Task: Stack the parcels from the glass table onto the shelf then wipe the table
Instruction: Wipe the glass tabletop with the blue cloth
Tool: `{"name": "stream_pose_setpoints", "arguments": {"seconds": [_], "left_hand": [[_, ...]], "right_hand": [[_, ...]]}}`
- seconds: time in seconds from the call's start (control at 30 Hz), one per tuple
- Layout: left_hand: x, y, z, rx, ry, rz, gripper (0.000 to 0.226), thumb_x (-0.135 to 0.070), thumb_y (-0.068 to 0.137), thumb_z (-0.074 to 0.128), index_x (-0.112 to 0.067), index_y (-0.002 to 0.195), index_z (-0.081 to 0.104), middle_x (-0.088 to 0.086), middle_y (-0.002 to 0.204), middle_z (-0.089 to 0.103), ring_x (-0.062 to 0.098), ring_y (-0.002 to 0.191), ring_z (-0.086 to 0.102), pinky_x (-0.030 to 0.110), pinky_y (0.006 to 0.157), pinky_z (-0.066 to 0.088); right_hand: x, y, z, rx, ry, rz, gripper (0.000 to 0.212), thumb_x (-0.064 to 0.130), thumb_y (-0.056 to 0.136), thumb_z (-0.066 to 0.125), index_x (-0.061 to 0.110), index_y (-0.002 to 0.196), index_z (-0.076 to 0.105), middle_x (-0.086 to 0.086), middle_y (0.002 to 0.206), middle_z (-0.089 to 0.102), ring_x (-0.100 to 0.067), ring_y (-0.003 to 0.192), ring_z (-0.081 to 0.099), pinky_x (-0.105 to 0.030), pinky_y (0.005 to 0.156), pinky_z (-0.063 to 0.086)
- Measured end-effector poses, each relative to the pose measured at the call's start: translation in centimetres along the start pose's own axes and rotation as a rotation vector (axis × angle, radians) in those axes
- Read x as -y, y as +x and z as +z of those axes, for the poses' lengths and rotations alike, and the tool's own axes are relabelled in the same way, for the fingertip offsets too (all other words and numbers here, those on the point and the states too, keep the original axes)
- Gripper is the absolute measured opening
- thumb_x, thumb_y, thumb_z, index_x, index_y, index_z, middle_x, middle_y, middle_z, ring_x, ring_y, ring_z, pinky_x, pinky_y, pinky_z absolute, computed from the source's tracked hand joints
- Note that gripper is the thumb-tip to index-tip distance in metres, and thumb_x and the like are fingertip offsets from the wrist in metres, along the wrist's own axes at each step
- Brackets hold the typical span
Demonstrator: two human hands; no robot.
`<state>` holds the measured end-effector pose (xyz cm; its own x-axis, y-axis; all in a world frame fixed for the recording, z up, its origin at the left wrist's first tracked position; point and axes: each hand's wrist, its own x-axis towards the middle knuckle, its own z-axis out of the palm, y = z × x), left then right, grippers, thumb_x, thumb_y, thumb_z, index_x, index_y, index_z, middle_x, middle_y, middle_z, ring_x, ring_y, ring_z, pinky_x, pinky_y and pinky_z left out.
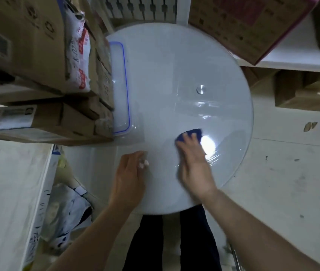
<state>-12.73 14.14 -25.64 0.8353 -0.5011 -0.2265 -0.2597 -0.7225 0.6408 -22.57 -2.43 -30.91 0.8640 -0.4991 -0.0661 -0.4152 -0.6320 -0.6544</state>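
Note:
The round glass table [174, 75] fills the middle of the view, and no parcels lie on it. My right hand [192, 159] presses a dark blue cloth [193, 133] flat on the glass near the front right, beside a bright light reflection. At the table's front left edge rests my left hand [129, 173], fingers curled, with nothing in it. Cardboard parcels [28, 45] are stacked on the shelf at the left, among them a white bag with red print [79, 55]. A metal stud [201, 89] shows through the glass.
A white lid with a blue rim [121, 89] lies under the glass at the left. On the white shelf [296, 55] at the right sits a brown box with a purple top [249, 22]. More boxes [307, 89] stand below it. Bags [67, 212] lie on the floor at the lower left.

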Motion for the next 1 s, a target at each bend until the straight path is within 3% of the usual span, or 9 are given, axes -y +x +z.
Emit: {"name": "stream_pose_setpoints", "arguments": {"seconds": [0.17,0.27,0.33,0.47,0.57,0.63,0.73,0.87,1.0], "left_hand": [[3.2,-0.4,-1.7,-0.008,0.046,0.048,0.040,-0.028,0.083,0.031,-0.029,0.118,0.049,0.011,0.110,0.058,0.017,0.092,0.054,0.022,0.079,0.041],[4.6,-0.7,-2.5,0.005,0.115,0.119,0.037,-0.024,0.087,0.033,-0.018,0.119,0.053,0.014,0.109,0.058,0.028,0.094,0.058,0.027,0.081,0.041],[5.3,-0.9,-2.6,0.028,0.165,0.167,0.043,-0.017,0.084,0.032,-0.010,0.119,0.055,0.017,0.108,0.058,0.036,0.096,0.057,0.034,0.086,0.041],[5.5,-0.2,-2.1,0.052,0.203,0.202,0.055,-0.012,0.078,0.030,0.000,0.123,0.057,0.020,0.117,0.058,0.040,0.103,0.055,0.032,0.096,0.034],[5.9,0.4,-1.5,0.106,0.251,0.248,0.064,-0.012,0.074,0.027,0.002,0.131,0.052,0.021,0.130,0.055,0.041,0.115,0.053,0.031,0.104,0.030],[6.0,0.8,-1.4,0.123,0.281,0.230,0.068,-0.012,0.073,0.025,0.000,0.135,0.049,0.020,0.137,0.051,0.040,0.123,0.049,0.035,0.107,0.030],[6.4,0.7,-1.8,0.139,0.293,0.177,0.069,-0.005,0.070,0.033,0.000,0.138,0.046,0.021,0.139,0.048,0.040,0.127,0.046,0.043,0.108,0.035],[7.0,0.1,-2.7,0.172,0.345,0.172,0.064,-0.002,0.074,0.042,0.000,0.139,0.044,0.022,0.140,0.046,0.040,0.129,0.043,0.048,0.107,0.036],[7.0,-1.6,-2.9,0.159,0.315,0.183,0.068,0.013,0.073,0.049,0.000,0.139,0.044,0.022,0.141,0.044,0.042,0.127,0.042,0.047,0.106,0.036]], "right_hand": [[7.5,-3.2,8.0,0.271,-0.106,-0.343,0.063,0.008,0.076,0.058,0.018,0.137,0.050,-0.003,0.147,0.049,-0.030,0.140,0.039,-0.044,0.115,0.030],[5.7,-4.1,6.8,0.308,-0.056,-0.389,0.053,-0.005,0.076,0.057,0.011,0.126,0.063,-0.008,0.142,0.055,-0.030,0.137,0.043,-0.039,0.117,0.025],[3.0,-4.7,3.6,0.217,-0.080,-0.258,0.054,-0.008,0.075,0.043,0.008,0.123,0.063,-0.011,0.142,0.054,-0.031,0.137,0.041,-0.036,0.117,0.021],[-1.6,-2.2,-3.0,-0.091,-0.017,0.264,0.056,-0.016,0.081,0.050,0.006,0.133,0.056,-0.011,0.153,0.038,-0.030,0.147,0.025,-0.051,0.116,0.027],[-1.6,-0.3,-3.6,-0.153,-0.067,0.387,0.055,-0.012,0.088,0.043,0.005,0.141,0.046,-0.012,0.159,0.028,-0.030,0.150,0.013,-0.049,0.120,0.018],[0.2,-0.1,-1.2,-0.156,-0.114,0.315,0.055,-0.010,0.085,0.041,0.003,0.138,0.046,-0.021,0.154,0.033,-0.040,0.146,0.020,-0.054,0.119,0.018],[4.3,-2.4,4.7,0.015,-0.133,-0.001,0.064,-0.009,0.066,0.044,0.005,0.128,0.052,-0.025,0.141,0.047,-0.045,0.132,0.040,-0.062,0.112,0.029],[7.7,-7.7,7.3,0.267,-0.102,-0.308,0.057,-0.011,0.078,0.048,0.007,0.131,0.060,-0.016,0.145,0.050,-0.041,0.136,0.041,-0.054,0.110,0.024],[1.9,-9.7,2.3,0.320,-0.135,-0.333,0.062,-0.009,0.076,0.035,0.012,0.131,0.055,-0.013,0.145,0.051,-0.031,0.139,0.038,-0.047,0.117,0.026]]}}
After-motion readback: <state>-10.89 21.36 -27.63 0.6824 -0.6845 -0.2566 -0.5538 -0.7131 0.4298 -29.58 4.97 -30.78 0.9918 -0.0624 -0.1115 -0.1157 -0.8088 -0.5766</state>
